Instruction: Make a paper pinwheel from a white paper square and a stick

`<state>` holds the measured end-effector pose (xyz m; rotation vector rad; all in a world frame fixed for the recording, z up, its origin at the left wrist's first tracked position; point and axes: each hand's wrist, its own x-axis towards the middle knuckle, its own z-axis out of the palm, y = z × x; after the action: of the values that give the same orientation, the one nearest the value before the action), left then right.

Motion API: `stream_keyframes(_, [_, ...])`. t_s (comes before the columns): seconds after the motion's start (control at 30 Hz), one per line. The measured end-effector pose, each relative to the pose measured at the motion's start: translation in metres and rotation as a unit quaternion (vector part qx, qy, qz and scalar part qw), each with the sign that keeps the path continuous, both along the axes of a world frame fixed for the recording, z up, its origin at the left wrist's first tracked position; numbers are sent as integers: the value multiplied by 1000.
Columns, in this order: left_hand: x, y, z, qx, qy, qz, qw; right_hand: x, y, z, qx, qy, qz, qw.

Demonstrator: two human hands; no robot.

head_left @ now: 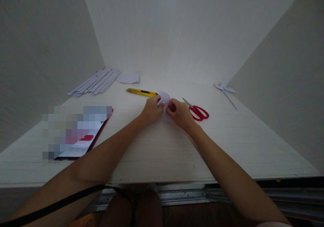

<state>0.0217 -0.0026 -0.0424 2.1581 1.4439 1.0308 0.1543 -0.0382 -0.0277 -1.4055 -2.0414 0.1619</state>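
Observation:
Between my two hands, just above or on the white table, is a small piece of folded white paper. My left hand pinches its left side with closed fingers. On the other side, the fingertips of my right hand are closed on the paper near its middle. The fingers hide much of its shape. A yellow utility knife lies just beyond my left hand. Red-handled scissors rest to the right of my right hand, blades pointing away and left.
Several rolled paper sticks lie at the back left beside flat white paper. A tablet, partly blurred out, is near my left forearm. At the back right lies a paper pinwheel on a stick. Walls enclose three sides.

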Motion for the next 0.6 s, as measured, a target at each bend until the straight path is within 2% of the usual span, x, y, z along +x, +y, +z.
stream_keyframes(0.33, [3,-4,-3,8,4,6,1000,-11,-2,-10,4,-30,-62,998])
stream_keyframes(0.6, [3,-7,-4,18,46,6,999,-12,1,-15,-45,50,-68,995])
